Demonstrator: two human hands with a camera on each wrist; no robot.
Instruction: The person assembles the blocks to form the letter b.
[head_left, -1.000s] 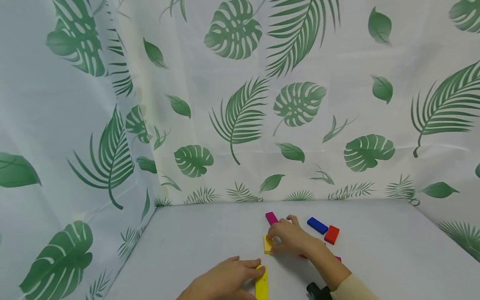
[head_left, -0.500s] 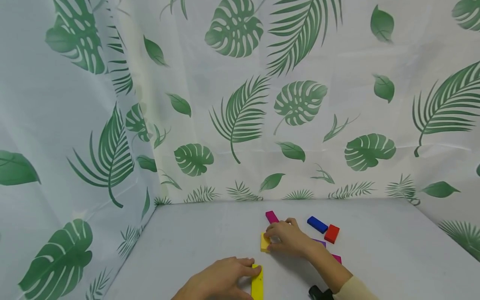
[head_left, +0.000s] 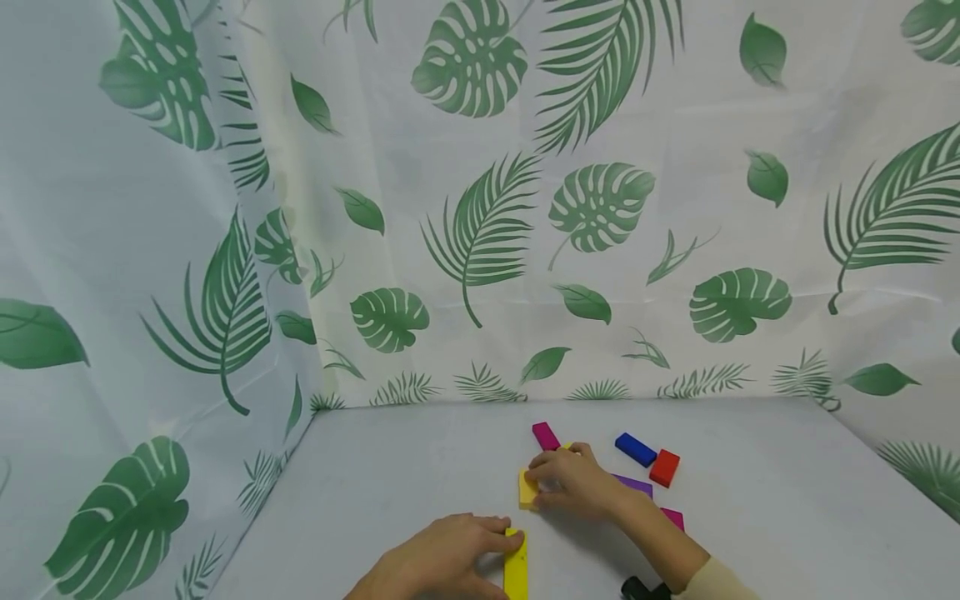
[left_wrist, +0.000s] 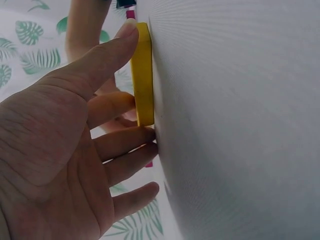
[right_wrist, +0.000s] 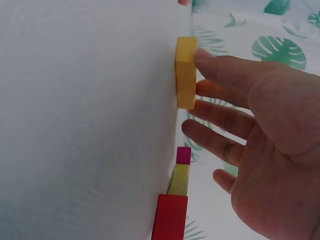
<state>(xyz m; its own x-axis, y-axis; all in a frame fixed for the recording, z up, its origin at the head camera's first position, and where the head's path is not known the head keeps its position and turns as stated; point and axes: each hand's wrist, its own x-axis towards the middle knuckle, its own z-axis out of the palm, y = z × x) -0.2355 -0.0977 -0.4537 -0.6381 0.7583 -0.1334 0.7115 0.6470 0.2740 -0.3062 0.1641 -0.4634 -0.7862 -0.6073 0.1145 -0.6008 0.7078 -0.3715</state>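
Note:
Near the bottom of the head view, my left hand point(head_left: 442, 554) holds a long bright yellow block point(head_left: 516, 567) down on the white table. In the left wrist view, the thumb is at one end of that block point(left_wrist: 143, 75) and fingers are at its other end. Farther up the table, my right hand point(head_left: 573, 483) grips a shorter orange-yellow block point(head_left: 527, 492) standing on the surface. The right wrist view has the thumb near the top of this block point(right_wrist: 186, 75), with fingertips behind and below. The two held blocks are apart.
Beyond the right hand lie a magenta block point(head_left: 545, 436), a blue block point(head_left: 635, 450) and a red block point(head_left: 664, 468). A purple block point(head_left: 636, 483) and another magenta block point(head_left: 673, 518) lie by the right forearm. A black object point(head_left: 641, 588) sits beside the sleeve.
Both hands have shifted slightly left with their blocks. A purple block and a bit of yellow behind the right hand have come into sight. Over the last half second little has moved.

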